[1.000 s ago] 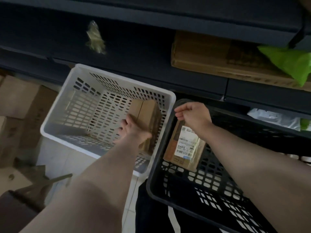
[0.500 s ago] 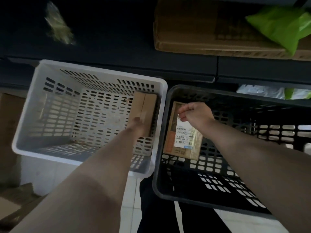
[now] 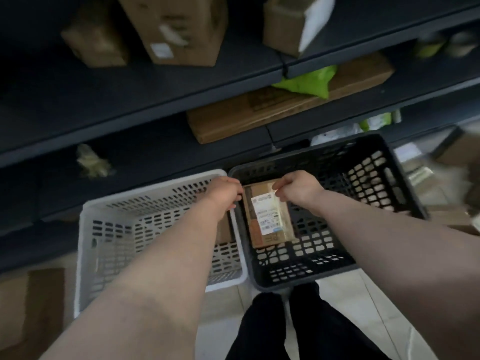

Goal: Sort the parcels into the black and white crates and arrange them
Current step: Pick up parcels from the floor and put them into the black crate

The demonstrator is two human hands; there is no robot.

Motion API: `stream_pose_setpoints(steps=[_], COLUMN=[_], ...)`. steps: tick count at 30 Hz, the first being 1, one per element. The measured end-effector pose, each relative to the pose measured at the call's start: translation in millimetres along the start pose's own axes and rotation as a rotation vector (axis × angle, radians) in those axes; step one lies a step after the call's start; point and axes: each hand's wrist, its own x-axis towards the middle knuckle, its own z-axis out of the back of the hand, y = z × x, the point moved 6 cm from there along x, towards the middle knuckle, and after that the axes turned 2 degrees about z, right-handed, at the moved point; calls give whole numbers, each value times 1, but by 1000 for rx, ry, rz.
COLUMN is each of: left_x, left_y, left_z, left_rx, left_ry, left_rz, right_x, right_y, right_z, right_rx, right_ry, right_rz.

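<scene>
Brown cardboard in both crates, one parcel each. Step in hand, as I read it: arranging rather than sorting, with each hand setting its parcel on edge along the side where the white crate [image 3: 155, 201] and black crate [image 3: 376, 178] meet. Right hand [image 3: 298, 189] reaches down into the black crate, wrist bent, thumb and forefinger pinching the top edge of the labelled parcel [image 3: 267, 216]. That parcel leans against the crate's left wall, label facing up. Left hand [image 3: 224, 194] sits at the white crate's far right corner, knuckles up, fingers curled down out of sight; cannot tell whether they grip anything. Beside its forearm a sliver of a plain parcel [image 3: 224, 229] shows against the white crate's right wall. Next move likely calls for letting go without either parcel tipping flat, then reaching for more stock. Boxes and a green bag [image 3: 306, 84] sit on the dark shelves [image 3: 155, 100] behind. Edges of view blurred.
</scene>
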Motion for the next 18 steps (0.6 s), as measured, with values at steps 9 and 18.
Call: stream_pose_setpoints(steps=[9,18], left_x=[-67,-150], left_y=[-45,-56], left_z=[-137,-315], left_rx=[316,434], left_ry=[213,285], left_rz=[-96,-144], right_x=[-59,-132], right_y=[-109,-267], right_z=[105,222], right_rx=[187,255], right_ry=[-134,-252], right_rz=[-127,-238])
